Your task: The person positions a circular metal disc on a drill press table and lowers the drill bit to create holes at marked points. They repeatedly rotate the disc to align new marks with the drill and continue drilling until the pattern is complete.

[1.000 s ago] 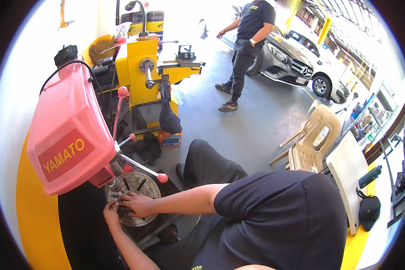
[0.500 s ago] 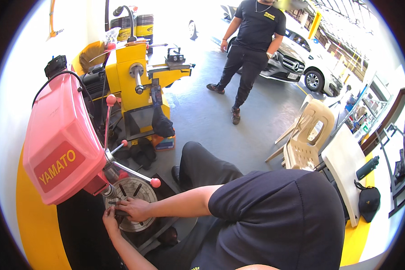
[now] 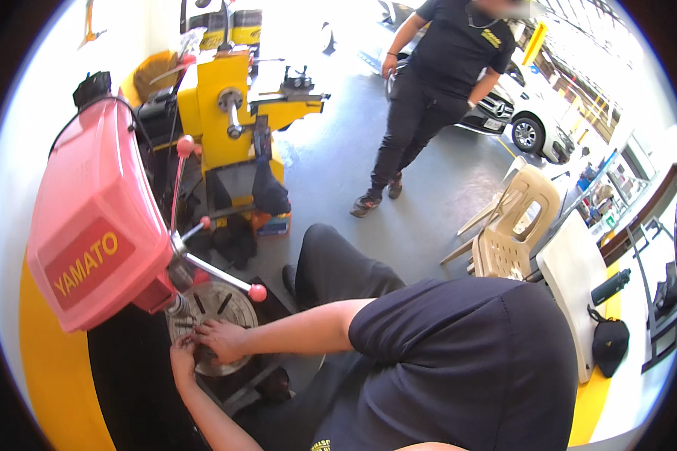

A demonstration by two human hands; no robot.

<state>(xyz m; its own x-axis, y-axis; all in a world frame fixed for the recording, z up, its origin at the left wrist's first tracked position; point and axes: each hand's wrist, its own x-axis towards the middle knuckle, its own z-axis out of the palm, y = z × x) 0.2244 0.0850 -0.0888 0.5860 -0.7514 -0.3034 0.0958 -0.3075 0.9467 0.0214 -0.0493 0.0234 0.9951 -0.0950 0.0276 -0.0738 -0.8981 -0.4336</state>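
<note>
Both my hands meet at the round slotted metal table (image 3: 237,307) of a pink drill press (image 3: 101,218), just below its chuck (image 3: 177,306). My right hand (image 3: 222,340) reaches in from the right, palm down, its fingers bent over a small dark piece on the table. At the table's left edge my left hand (image 3: 183,357) has its fingertips pinched together against the same spot. What the fingers hold is mostly covered by them and too small to name. Close above my right forearm juts the press's feed handle (image 3: 222,276), tipped with a pink knob.
Behind the press stands a yellow machine (image 3: 222,113) with a metal spindle. A person in black (image 3: 429,98) is on the grey floor ahead, with parked cars (image 3: 530,128) behind. To the right are beige plastic chairs (image 3: 515,225), a pale table (image 3: 572,278) and a black cap (image 3: 611,342).
The person in black has stepped closer and to the right. My hands stay together at the drill press table, the right fingers slightly shifted. The view has tilted a little.
</note>
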